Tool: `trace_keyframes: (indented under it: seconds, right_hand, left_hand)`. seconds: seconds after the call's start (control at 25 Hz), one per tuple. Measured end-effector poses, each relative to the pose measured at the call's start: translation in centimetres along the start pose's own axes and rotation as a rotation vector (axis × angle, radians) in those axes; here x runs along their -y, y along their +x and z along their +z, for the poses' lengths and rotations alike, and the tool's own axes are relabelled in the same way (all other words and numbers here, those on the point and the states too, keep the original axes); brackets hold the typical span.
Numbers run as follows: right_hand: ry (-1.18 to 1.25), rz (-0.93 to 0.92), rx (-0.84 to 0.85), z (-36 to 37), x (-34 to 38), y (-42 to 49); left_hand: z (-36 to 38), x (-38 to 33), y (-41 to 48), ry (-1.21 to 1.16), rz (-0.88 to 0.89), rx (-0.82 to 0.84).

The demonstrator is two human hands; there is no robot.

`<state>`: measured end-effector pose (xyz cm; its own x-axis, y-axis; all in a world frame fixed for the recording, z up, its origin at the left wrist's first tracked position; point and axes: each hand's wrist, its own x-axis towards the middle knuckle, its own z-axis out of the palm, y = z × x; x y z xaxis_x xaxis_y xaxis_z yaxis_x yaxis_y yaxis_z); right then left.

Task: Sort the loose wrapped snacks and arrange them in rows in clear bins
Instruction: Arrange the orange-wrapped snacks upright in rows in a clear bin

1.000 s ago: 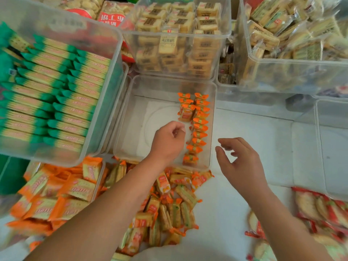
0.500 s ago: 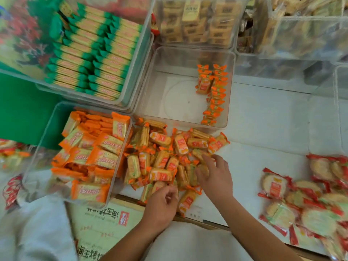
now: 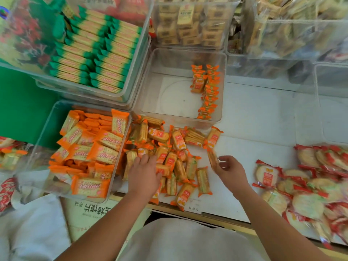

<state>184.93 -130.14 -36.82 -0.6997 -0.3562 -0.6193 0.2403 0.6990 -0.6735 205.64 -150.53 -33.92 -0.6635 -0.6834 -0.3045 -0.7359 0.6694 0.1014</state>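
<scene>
Surface: a white surface (image 3: 263, 119), with stocked clear tubs lined along its far edge.
Pile: the loose orange-wrapped snacks lie in a pile (image 3: 175, 147) at the near edge, centre-left. Some are face up, some on edge. They look dumped there so both hands can pick from them.
Snack: one snack (image 3: 212, 157) is lifted clear of the pile's right side and stands tilted on end. It is blurred.
Right hand: the right hand (image 3: 231, 170) pinches that snack between thumb and curled fingers, with the wrist turned inward. This probably turns the wrapper to match the others.
Left hand: the left hand (image 3: 145, 172) lies palm down on the pile's left part. Its fingers are stretched flat and close round nothing. It seems to be spreading or feeling for the next piece.
Bin: the bin (image 3: 148, 81) sits just beyond the pile and is mostly bare inside.
Row: a row (image 3: 209, 91) of the same snacks stands on edge against the bin's right wall. Packing them upright likely lets more rows fit beside it.
Left edge: orange packs (image 3: 90, 147) in one tub, and green packs (image 3: 98, 51) in another behind it.
Right edge: round crackers (image 3: 310, 185) heaped loose.
</scene>
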Motion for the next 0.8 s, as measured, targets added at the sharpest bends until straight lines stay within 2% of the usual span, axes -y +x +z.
trace_keyframes:
  seconds: [0.08, 0.16, 0.24, 0.32, 0.48, 0.56, 0.68, 0.8]
  right_hand:
    - [0.355, 0.037, 0.091, -1.4, 2.2, -2.2]
    - [0.579, 0.043, 0.210, -2.5, 4.0, -4.3]
    - [0.756, 0.081, 0.315, -3.0, 5.3, -5.9]
    - [0.835, 0.099, 0.379, -2.8, 6.3, -6.6]
    - [0.587, -0.002, 0.332, -1.2, 7.6, -7.0]
    - [0.491, -0.031, 0.284, -0.7, 7.7, -6.9]
    - [0.330, -0.086, 0.204, -0.3, 7.7, -6.9]
    - [0.221, -0.174, 0.258, 0.0, 8.0, -7.7]
  left_hand:
    - [-0.1, 0.6, 0.2, 0.047, 0.053, -0.034]
    - [-0.4, 1.1, 0.2, 0.021, 0.120, -0.109]
    - [-0.7, 1.6, -0.2, 0.021, 0.153, -0.120]
    - [-0.4, 2.1, -0.5, 0.070, 0.128, -0.056]
    - [0.1, 2.6, -0.8, 0.067, 0.129, 0.054]
    - [-0.9, 2.2, -1.2, -0.028, 0.125, 0.066]
    - [-3.6, 0.8, -2.4, -0.445, 0.122, 0.127]
    - [-6.3, -1.3, -4.0, -0.849, 0.130, 0.204]
